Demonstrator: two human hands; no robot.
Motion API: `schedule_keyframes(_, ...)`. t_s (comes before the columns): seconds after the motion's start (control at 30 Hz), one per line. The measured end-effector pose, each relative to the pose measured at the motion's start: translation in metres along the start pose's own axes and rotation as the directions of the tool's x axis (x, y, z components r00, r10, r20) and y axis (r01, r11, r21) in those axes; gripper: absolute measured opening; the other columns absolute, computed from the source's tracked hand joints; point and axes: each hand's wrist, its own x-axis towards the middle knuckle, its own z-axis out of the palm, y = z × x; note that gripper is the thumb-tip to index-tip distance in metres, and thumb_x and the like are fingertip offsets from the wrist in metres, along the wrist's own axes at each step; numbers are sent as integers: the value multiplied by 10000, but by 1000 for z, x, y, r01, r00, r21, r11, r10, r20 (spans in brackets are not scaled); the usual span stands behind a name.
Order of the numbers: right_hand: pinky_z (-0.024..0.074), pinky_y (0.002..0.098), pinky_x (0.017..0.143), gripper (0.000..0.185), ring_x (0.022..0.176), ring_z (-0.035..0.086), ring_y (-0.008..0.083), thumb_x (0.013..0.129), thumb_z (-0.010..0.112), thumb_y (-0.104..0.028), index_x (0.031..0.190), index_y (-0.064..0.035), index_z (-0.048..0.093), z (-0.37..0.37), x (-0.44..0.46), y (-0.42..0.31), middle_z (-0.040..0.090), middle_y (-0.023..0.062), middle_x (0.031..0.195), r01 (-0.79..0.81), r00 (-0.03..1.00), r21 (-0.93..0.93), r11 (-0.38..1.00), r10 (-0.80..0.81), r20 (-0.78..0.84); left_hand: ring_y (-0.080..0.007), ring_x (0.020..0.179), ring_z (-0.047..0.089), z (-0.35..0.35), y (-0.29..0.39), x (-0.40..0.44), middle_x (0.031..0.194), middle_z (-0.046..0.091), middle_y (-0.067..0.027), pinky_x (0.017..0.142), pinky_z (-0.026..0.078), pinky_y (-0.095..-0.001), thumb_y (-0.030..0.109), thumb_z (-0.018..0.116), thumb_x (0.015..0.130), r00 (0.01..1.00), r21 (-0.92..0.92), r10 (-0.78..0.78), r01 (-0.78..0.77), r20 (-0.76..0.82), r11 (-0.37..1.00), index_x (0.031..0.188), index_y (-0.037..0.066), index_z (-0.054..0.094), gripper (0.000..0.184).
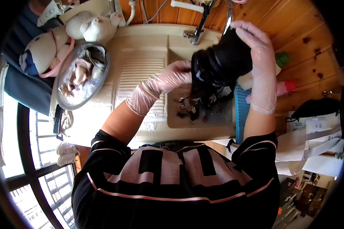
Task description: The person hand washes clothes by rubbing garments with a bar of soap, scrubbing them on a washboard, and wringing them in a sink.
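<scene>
Both hands wear thin clear gloves. A dark, shiny black item point(227, 53), perhaps wet cloth or a bag, hangs over the sink basin point(176, 120). At its left edge, my left hand point(176, 76) has its fingers closed on it, the fingertips partly hidden. My right hand point(256, 40) is raised at its upper right side, fingers bent over it and against it. Below, in the basin, lie more dark material and small pale and brown scraps point(187, 107) in what looks like water.
Left of the ribbed drainboard point(141, 72), an oval basin point(60, 91) holds wet cloths and suds. White goose figures point(99, 28) stand behind it. A faucet point(197, 36) rises at the back. A blue ribbed board point(240, 110) and a pink bottle point(277, 88) are at the right.
</scene>
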Motion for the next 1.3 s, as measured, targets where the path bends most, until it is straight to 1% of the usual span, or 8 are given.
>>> schedule_keyframes(0.1, 388, 228, 929, 163, 1003, 581, 89, 893, 632, -174, 1009, -106, 723, -5, 11, -37, 681, -25, 1005, 167, 985, -75, 983, -170, -37, -112, 943, 608, -31, -9, 18, 1000, 670, -34, 876, 484, -254, 206, 656, 910, 992, 387, -115, 129, -60, 913, 1191, -9, 588, 360)
schedule_keyframes(0.2, 389, 230, 928, 150, 1001, 575, 94, 890, 630, -161, 995, -99, 716, -1, 21, -44, 674, -30, 1009, 245, 969, 2, 970, -245, 42, -148, 1003, 599, -34, 1, 27, 1104, 631, -77, 885, 482, -261, 168, 647, 911, 970, -41, -218, 215, -110, 976, 1267, -13, 512, 422)
schedule_keyframes(0.33, 412, 259, 952, 189, 1037, 559, 108, 895, 622, -136, 1069, -71, 659, 15, 15, -21, 635, -6, 1046, 161, 958, 115, 980, -183, 220, -190, 1073, 569, -42, -14, 55, 1241, 553, -133, 927, 457, -297, 124, 664, 866, 912, 484, 410, -352, -15, 801, 1366, -17, 395, 585)
schedule_keyframes(0.5, 364, 305, 1028, 296, 1127, 517, 144, 822, 644, 15, 1108, -36, 587, 25, -24, 4, 594, 27, 1125, 134, 921, 23, 991, -133, 365, -101, 879, 593, -85, -33, 67, 967, 680, -57, 833, 486, -264, 64, 696, 790, 881, 471, 348, -170, -322, 866, 1158, -11, 586, 392)
schedule_keyframes(0.77, 463, 301, 900, 297, 1034, 569, 159, 852, 689, -73, 1124, -71, 571, 31, -64, 81, 584, 83, 1114, -480, 718, -99, 871, 456, 526, -94, 657, 510, -77, 2, 41, 646, 552, -49, 639, 450, -265, 131, 711, 799, 792, 717, 463, -47, -398, 696, 1135, 65, 584, 365)
schedule_keyframes(0.83, 477, 285, 890, 356, 1042, 587, 192, 861, 713, -153, 1155, -24, 559, 42, -53, 98, 594, 137, 1142, -467, 832, 235, 853, 333, 444, -75, 910, 558, -75, 5, 31, 1042, 607, -13, 844, 462, -223, -17, 684, 820, 892, 600, 281, -13, -355, 800, 1382, 14, 433, 616)
schedule_keyframes(1.1, 481, 287, 883, 257, 929, 596, 122, 858, 707, -131, 1068, -16, 616, 90, -43, 107, 645, 28, 994, -352, 935, 683, 640, 199, 294, -187, 1156, 535, -50, 17, -5, 1296, 538, -92, 1019, 413, -312, 42, 628, 876, 944, -113, 65, -107, -324, 988, 1420, 23, 376, 600)
schedule_keyframes(1.3, 470, 281, 752, 150, 826, 595, 115, 854, 707, -117, 972, -53, 638, 103, -38, 97, 647, 3, 897, -280, 924, 652, 705, 382, -17, -288, 1195, 535, -52, 11, -26, 1326, 528, -172, 1059, 395, -433, 288, 565, 937, 973, -739, -206, 60, -108, 671, 1354, 22, 448, 508)
